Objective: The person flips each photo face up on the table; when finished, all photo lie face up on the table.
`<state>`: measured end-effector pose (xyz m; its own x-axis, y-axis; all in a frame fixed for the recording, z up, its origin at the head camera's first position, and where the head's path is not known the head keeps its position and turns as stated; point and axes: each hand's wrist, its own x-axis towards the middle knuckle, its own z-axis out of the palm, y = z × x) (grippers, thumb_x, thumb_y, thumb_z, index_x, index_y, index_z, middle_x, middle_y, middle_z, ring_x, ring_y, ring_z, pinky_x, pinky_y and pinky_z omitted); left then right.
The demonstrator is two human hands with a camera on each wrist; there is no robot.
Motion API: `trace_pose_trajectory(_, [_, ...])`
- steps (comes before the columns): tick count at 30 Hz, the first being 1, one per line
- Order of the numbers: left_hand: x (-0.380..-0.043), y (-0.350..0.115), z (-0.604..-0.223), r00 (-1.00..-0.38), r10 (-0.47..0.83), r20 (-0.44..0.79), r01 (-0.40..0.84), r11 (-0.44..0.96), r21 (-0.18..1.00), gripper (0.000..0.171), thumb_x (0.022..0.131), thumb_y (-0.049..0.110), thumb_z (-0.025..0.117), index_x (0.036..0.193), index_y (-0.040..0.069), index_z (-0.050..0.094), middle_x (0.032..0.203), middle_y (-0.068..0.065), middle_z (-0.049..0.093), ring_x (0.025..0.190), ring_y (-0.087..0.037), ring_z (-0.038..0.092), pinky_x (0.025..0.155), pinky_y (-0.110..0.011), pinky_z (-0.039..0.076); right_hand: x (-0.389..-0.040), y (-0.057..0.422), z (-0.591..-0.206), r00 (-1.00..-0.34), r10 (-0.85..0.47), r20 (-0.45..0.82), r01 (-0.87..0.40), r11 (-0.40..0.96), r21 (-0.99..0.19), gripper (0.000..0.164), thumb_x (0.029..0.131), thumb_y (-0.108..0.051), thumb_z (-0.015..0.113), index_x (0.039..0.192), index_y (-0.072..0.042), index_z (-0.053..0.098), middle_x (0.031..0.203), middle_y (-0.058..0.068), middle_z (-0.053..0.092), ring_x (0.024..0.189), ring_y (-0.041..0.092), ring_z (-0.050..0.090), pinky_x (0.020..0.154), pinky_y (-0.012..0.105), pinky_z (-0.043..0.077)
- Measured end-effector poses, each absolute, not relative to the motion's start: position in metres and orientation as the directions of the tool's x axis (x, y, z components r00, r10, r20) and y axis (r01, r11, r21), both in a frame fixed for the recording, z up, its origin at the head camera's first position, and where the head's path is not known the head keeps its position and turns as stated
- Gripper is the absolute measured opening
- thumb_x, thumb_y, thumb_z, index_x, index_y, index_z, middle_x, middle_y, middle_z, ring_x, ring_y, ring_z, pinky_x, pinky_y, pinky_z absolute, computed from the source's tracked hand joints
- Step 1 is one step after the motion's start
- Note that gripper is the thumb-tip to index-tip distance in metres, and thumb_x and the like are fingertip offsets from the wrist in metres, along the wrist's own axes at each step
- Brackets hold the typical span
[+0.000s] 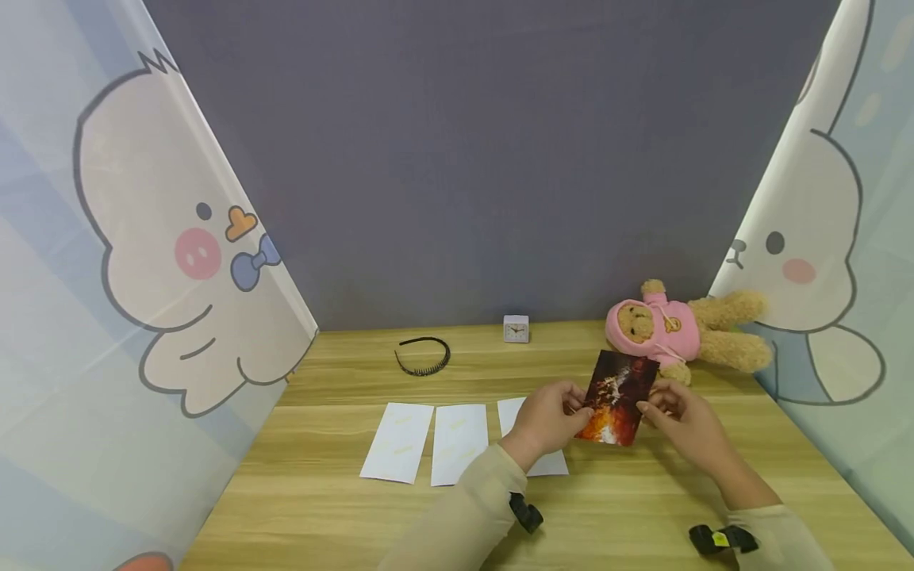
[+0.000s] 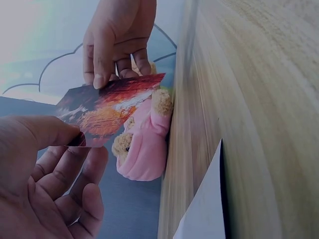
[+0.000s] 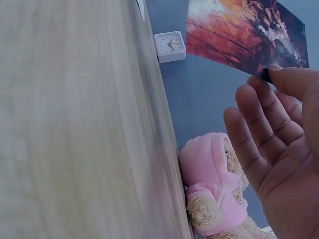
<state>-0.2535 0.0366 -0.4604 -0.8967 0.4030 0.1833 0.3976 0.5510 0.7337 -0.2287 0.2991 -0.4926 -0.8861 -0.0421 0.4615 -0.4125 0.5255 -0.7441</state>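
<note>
Over the wood-grain tabletop [image 1: 307, 507], just before the pink-hooded teddy bear [image 1: 681, 329], pinches between left hand [image 1: 546, 420], nearer three white sheets [image 1: 460, 444], and right hand [image 1: 689, 424] opposite long edges of a dark red-and-orange picture card [image 1: 617, 396], held lengthwise front to back, leaning slightly rightward.

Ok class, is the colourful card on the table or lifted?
Lifted: the left hand and right hand pinch the colourful card, which both wrist views show off the table.
</note>
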Motion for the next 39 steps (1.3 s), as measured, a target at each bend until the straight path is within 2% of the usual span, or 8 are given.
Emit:
trace_pose_trajectory(6, [-0.2538, 0.0372, -0.4607, -0.893, 0.398, 0.212, 0.414, 0.540, 0.733, 0.007, 0.098, 0.031, 0.077, 0.103, 0.028, 0.073, 0.087, 0.023, 0.061, 0.077, 0.005, 0.057, 0.069, -0.020, 0.049, -0.2245, 0.3038, -0.4906, -0.905, -0.001, 0.425, -0.378, 0.457, -0.805, 0.020, 0.099, -0.004, 0.073, 0.110, 0.003, 0.058, 0.083, 0.008, 0.069, 0.072, 0.020, 0.071, 0.064, 0.029, 0.059])
trace_pose_trajectory(12, [-0.2521, 0.0375, -0.4591, -0.887, 0.401, 0.230, 0.433, 0.550, 0.714, 0.006, 0.098, 0.031, 0.077, 0.102, 0.029, 0.074, 0.085, 0.024, 0.061, 0.075, 0.005, 0.056, 0.066, -0.020, 0.047, -0.2248, 0.3047, -0.4889, -0.892, 0.030, 0.451, -0.390, 0.456, -0.800, 0.030, 0.097, -0.003, 0.075, 0.123, 0.004, 0.061, 0.093, -0.007, 0.071, 0.079, 0.005, 0.066, 0.067, 0.020, 0.055])
trace_pose_trajectory(14, [-0.2517, 0.0377, -0.4585, -0.883, 0.405, 0.236, 0.442, 0.551, 0.708, 0.005, 0.098, 0.031, 0.077, 0.103, 0.029, 0.075, 0.085, 0.024, 0.061, 0.075, 0.005, 0.056, 0.066, -0.019, 0.047, -0.2254, 0.3051, -0.4880, -0.885, 0.040, 0.464, -0.393, 0.472, -0.789, 0.031, 0.097, -0.004, 0.076, 0.123, 0.003, 0.062, 0.097, -0.011, 0.071, 0.083, 0.000, 0.064, 0.069, 0.016, 0.051])
trace_pose_trajectory(21, [-0.2501, 0.0373, -0.4598, -0.885, 0.414, 0.213, 0.433, 0.564, 0.703, 0.005, 0.098, 0.031, 0.077, 0.103, 0.032, 0.077, 0.085, 0.024, 0.061, 0.070, 0.003, 0.055, 0.061, -0.021, 0.046, -0.2253, 0.3048, -0.4885, -0.883, 0.029, 0.468, -0.396, 0.488, -0.778, 0.026, 0.097, -0.006, 0.076, 0.119, 0.002, 0.065, 0.094, 0.002, 0.071, 0.082, 0.002, 0.062, 0.069, 0.017, 0.049])
trace_pose_trajectory(30, [-0.2507, 0.0368, -0.4598, -0.881, 0.427, 0.203, 0.436, 0.567, 0.699, 0.006, 0.100, 0.032, 0.075, 0.105, 0.033, 0.078, 0.089, 0.026, 0.062, 0.066, 0.000, 0.053, 0.059, -0.022, 0.045, -0.2241, 0.3040, -0.4896, -0.879, 0.017, 0.476, -0.412, 0.473, -0.779, 0.022, 0.098, -0.004, 0.074, 0.118, 0.002, 0.066, 0.091, -0.001, 0.068, 0.083, 0.005, 0.061, 0.069, 0.018, 0.050])
trace_pose_trajectory(39, [-0.2509, 0.0343, -0.4575, -0.869, 0.458, 0.188, 0.443, 0.548, 0.710, 0.009, 0.100, 0.030, 0.073, 0.105, 0.033, 0.079, 0.090, 0.025, 0.061, 0.070, 0.000, 0.054, 0.062, -0.023, 0.047, -0.2249, 0.3045, -0.4892, -0.885, 0.005, 0.465, -0.408, 0.473, -0.781, 0.020, 0.098, -0.005, 0.074, 0.117, 0.000, 0.068, 0.092, 0.001, 0.068, 0.083, 0.006, 0.062, 0.069, 0.019, 0.050])
